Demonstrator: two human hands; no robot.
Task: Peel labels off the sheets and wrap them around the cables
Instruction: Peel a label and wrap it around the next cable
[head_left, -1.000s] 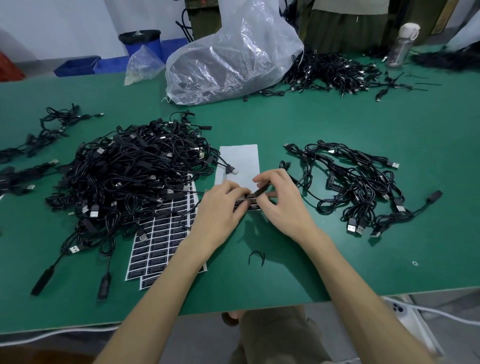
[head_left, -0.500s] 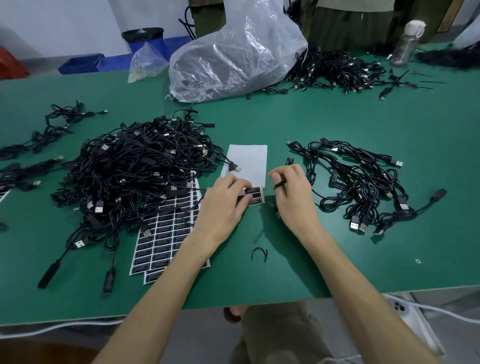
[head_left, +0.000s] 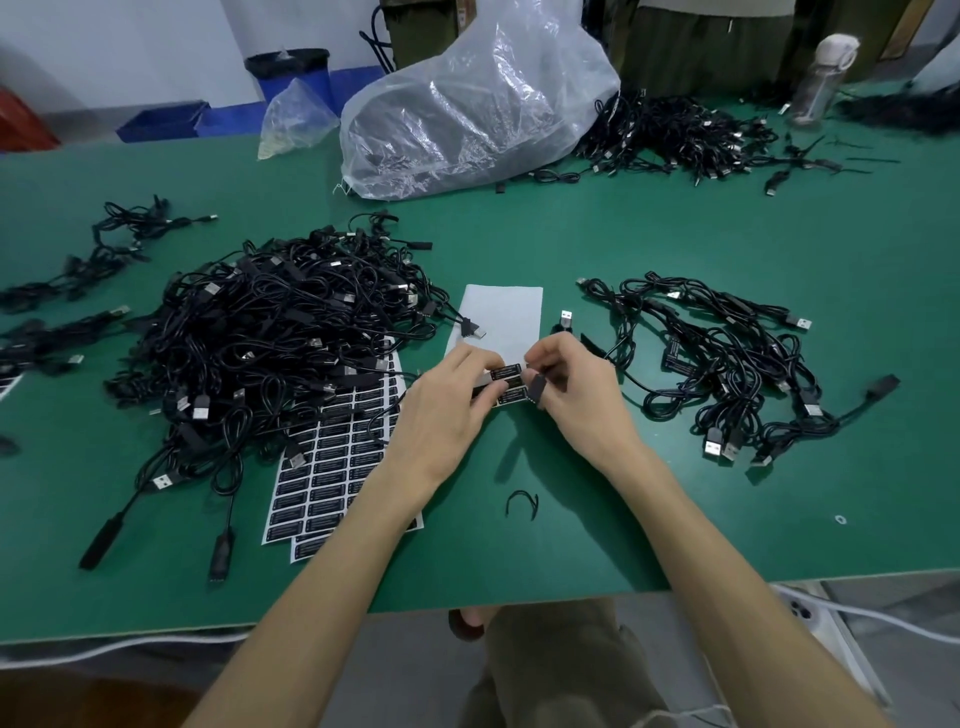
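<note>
A mostly bare white label sheet (head_left: 503, 317) lies at the table's middle, with a few black labels (head_left: 506, 372) left at its near end. My left hand (head_left: 451, 410) presses its fingers on that end. My right hand (head_left: 577, 400) pinches one black label (head_left: 536, 387) between thumb and forefinger, lifted at the sheet's right edge. A large heap of black USB cables (head_left: 270, 338) lies to the left. A smaller bunch of cables (head_left: 727, 364), some bearing labels, lies to the right. One cable's USB plug (head_left: 567, 316) sits just beyond my right hand.
Full label sheets (head_left: 337, 462) lie partly under the heap and my left forearm. A small black tie (head_left: 522, 503) lies near the front edge. At the back are a big plastic bag (head_left: 467, 104), more cables (head_left: 680, 135) and a bottle (head_left: 823, 78).
My right hand drew away to the right of the sheet, then came back to its edge and now pinches a raised black label. My left hand stayed on the sheet.
</note>
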